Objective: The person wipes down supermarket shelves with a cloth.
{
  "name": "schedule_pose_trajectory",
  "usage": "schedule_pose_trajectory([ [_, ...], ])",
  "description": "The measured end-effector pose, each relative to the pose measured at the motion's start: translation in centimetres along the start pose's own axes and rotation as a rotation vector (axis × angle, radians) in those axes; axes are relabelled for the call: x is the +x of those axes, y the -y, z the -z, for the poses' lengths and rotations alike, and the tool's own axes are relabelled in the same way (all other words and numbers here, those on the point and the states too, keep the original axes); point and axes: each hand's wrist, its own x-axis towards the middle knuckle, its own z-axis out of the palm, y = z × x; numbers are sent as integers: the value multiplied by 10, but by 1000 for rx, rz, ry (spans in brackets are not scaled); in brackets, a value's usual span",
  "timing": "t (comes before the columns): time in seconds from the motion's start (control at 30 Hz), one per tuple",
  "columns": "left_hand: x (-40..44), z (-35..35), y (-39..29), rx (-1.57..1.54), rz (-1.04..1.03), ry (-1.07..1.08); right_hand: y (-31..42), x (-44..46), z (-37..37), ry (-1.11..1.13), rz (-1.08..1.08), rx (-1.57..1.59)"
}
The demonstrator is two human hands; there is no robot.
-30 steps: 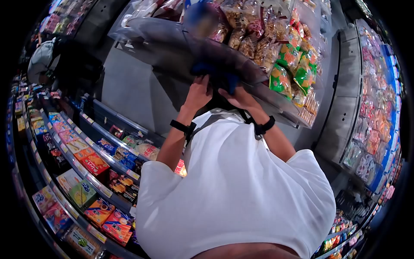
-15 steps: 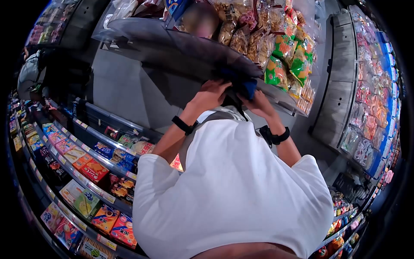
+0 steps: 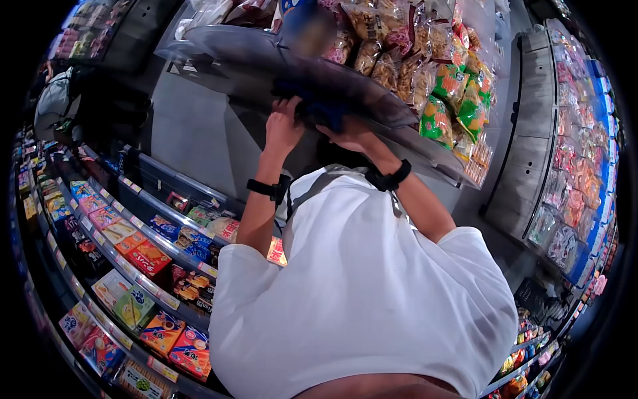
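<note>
My left hand [image 3: 284, 125] and my right hand [image 3: 351, 135] are both at a dark blue and black soft item [image 3: 320, 110], which looks like fabric. The fingers of my left hand curl over its left end. My right hand grips its lower right side, with some fingers in shadow. The exact kind of item is too dark to make out. It lies just under the curved clear edge [image 3: 372, 100] of a snack display. Black bands sit on both wrists.
Bagged snacks [image 3: 399, 60] and green-and-orange packets [image 3: 436, 120] fill the display ahead. Shelves of boxed sweets [image 3: 147, 258] rise on the left. A rack of bagged goods [image 3: 571, 179] stands on the right. Another person with a light bag [image 3: 54, 93] is at the far left.
Both hands and the dark blue item have moved left along the display edge. My right hand has swung inward, and the view has shifted slightly.
</note>
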Motion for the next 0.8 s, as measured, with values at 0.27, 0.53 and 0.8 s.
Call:
schedule_pose_trajectory([
  [0.27,-5,2,25,26,85,-49,-9,42,-42,-347,440,115],
  [0.53,26,19,47,160,55,-164,23,75,-62,-276,347,91],
  [0.8,39,43,69,198,167,-113,57,111,-73,-243,209,63],
])
